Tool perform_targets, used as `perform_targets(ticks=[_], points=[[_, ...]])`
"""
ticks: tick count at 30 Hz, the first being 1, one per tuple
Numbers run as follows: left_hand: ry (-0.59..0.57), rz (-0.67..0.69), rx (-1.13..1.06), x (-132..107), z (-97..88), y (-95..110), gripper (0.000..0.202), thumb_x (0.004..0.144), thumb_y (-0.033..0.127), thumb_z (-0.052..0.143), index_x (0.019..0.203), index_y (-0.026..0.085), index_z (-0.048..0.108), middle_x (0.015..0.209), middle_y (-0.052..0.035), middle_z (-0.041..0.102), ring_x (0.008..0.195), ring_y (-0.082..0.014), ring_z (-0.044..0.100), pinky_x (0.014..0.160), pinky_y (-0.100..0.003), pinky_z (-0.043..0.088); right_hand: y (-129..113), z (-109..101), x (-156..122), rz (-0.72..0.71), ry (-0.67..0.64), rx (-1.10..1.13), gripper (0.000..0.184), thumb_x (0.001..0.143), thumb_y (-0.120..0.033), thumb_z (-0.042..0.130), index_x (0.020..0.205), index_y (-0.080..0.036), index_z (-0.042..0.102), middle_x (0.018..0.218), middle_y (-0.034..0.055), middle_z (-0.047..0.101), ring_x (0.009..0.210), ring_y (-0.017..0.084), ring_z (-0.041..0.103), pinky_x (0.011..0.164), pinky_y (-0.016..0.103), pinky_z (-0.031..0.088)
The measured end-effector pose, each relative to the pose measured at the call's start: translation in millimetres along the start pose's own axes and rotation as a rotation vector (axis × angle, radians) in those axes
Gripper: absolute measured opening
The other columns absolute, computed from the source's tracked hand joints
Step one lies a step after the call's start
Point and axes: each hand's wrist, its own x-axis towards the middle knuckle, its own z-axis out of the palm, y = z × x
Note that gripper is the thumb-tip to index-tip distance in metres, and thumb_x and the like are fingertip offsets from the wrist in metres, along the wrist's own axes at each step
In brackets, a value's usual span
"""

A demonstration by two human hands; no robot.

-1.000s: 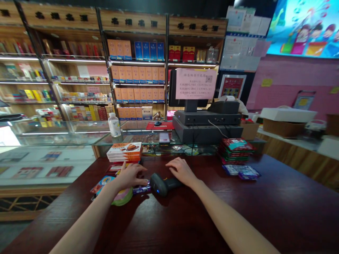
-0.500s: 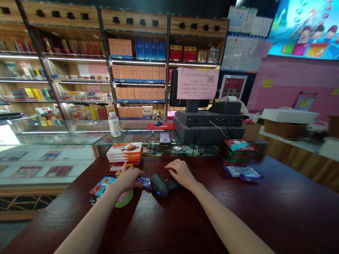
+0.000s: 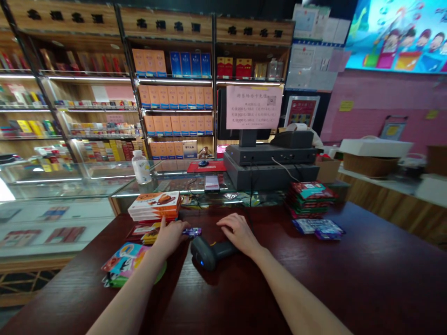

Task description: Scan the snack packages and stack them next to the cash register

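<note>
A small purple wrapped packet [image 3: 193, 232] pokes out past the fingertips of my left hand [image 3: 171, 237], which is closed on its near end. Just below the packet, a black barcode scanner [image 3: 206, 255] lies on the dark wooden counter with a blue light lit. My right hand [image 3: 239, 232] rests by the scanner's handle, palm down, fingers loosely bent and not wrapped round it. White and orange boxes [image 3: 153, 207] are stacked beyond my left hand, above red and yellow packs [image 3: 150, 232]. Colourful bags [image 3: 125, 260] lie left of my forearm, which partly covers them.
To the right sit a stack of red and green packs [image 3: 310, 197] and blue-purple packets [image 3: 319, 228]. A till with a monitor [image 3: 270, 160] stands behind on the glass case, with a clear bottle [image 3: 140, 167] at left. A cable [image 3: 250, 186] hangs down from the till.
My left hand and the purple packet have shifted slightly away from the scanner, toward the far side. The view has turned a little to the right. My right hand stays by the handle.
</note>
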Motion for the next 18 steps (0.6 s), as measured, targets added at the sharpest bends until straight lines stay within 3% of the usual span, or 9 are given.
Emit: perform_targets(ticks=[5,10,18], points=[[0.076,-0.022,-0.103,10.8,13.5,11.5,0.029,0.089,0.019,0.057,0.116,0.026,0.063,0.117,-0.0059,0.074,0.116,-0.0257,0.066,0.115,-0.056,0.024,2.1,-1.5,0.0,0.005,0.008,-0.008,0.023,0.091,-0.01,0.063,0.104,-0.026,0.073,0.106,0.0015,0.076,0.105,0.022,0.061,0.096,0.041,0.04],[0.205,-0.047,-0.199,21.2,31.9,7.2,0.033,0.083,0.012,0.059,0.115,0.022,0.063,0.116,-0.0074,0.072,0.114,-0.0235,0.065,0.107,-0.042,0.04,3.4,-1.8,0.3,-0.01,-0.001,-0.026,0.022,0.091,-0.011,0.063,0.105,-0.026,0.073,0.105,0.0019,0.076,0.105,0.022,0.061,0.097,0.041,0.039],[0.342,0.008,-0.436,21.8,29.1,1.1,0.042,0.082,0.011,0.057,0.123,0.021,0.06,0.098,-0.0044,0.073,0.099,-0.0227,0.068,0.102,-0.043,0.046,-0.3,-1.5,2.0,-0.024,-0.018,-0.058,0.026,0.091,-0.009,0.062,0.11,-0.025,0.071,0.107,0.0022,0.076,0.107,0.022,0.061,0.099,0.041,0.039]])
